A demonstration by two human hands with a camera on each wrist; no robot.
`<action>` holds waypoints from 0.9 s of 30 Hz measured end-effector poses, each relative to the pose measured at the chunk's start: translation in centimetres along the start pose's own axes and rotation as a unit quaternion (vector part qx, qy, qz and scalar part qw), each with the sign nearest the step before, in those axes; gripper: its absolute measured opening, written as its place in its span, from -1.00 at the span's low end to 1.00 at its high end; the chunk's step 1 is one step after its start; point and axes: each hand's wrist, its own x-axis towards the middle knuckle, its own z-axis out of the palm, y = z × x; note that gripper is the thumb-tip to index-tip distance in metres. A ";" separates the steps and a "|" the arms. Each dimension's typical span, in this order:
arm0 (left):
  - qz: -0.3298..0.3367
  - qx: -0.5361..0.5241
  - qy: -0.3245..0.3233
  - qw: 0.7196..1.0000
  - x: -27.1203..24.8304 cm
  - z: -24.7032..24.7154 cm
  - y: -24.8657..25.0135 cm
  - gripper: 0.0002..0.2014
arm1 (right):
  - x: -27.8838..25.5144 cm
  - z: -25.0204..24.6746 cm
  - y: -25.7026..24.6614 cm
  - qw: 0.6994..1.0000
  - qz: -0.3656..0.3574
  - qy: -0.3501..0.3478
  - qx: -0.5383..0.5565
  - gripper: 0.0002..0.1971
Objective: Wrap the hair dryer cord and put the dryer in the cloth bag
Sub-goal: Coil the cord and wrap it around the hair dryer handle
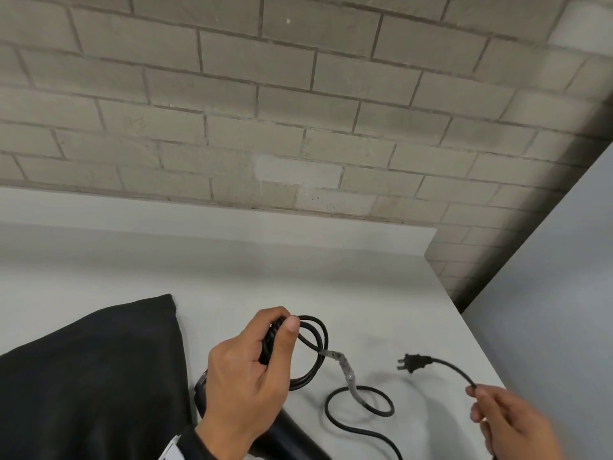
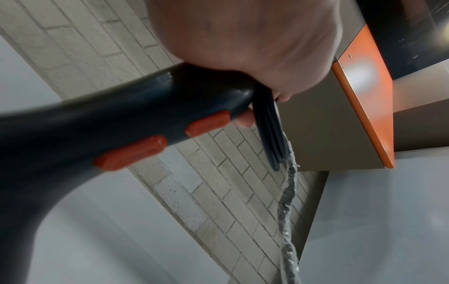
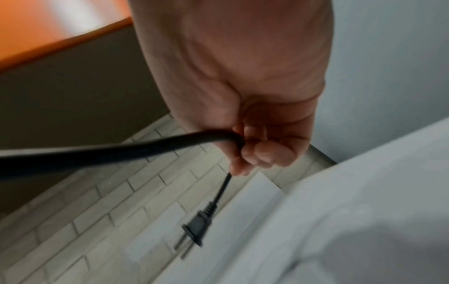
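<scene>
My left hand [image 1: 252,363] grips the black hair dryer's handle [image 2: 136,123] with several loops of black cord [image 1: 313,346] held against its end. The dryer body [image 1: 292,433] runs down under my wrist; two orange buttons [image 2: 131,153] show on the handle. A stretch of cord wrapped in clear tape [image 1: 346,368] leads from the coil to a loose loop [image 1: 360,405] lying on the table. My right hand [image 1: 507,419] pinches the cord a short way behind the plug [image 1: 411,361], which hangs free above the table. The black cloth bag [image 1: 89,376] lies at the left.
The white table [image 1: 265,270] meets a grey brick wall [image 1: 298,111] at the back, and its right edge drops off beside a pale wall [image 1: 547,310]. An orange-edged panel [image 2: 364,107] shows overhead in the left wrist view.
</scene>
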 end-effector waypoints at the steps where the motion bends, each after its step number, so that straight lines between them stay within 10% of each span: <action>1: 0.001 -0.004 -0.001 1.000 0.0 -0.1 0.0 -0.66 | 0.4 0.3 0.9 1.000 0.010 -0.003 -0.029 -0.79; 5: 0.007 -0.010 -0.011 1.000 -0.1 -0.7 0.1 -0.65 | 0.0 2.4 1.5 0.985 -0.011 0.002 -0.173 -0.89; 8: 0.014 -0.011 -0.018 1.000 -0.1 -0.8 0.1 -0.67 | -2.1 4.0 -1.4 0.964 -0.180 0.007 -0.197 -0.76; 15: 0.016 0.000 -0.017 1.000 0.0 -0.8 0.1 -0.67 | -8.3 8.7 -7.5 0.896 -0.260 -0.334 -0.132 -0.63; 21: 0.012 0.028 -0.019 0.999 0.4 -0.9 -0.2 -0.66 | -9.5 8.4 -10.1 0.879 -0.446 -0.122 -0.115 -0.95; 27: 0.042 -0.016 -0.068 0.997 0.4 -0.9 -0.3 -0.65 | -8.4 7.7 -14.3 0.829 -0.534 -0.122 -0.112 -0.88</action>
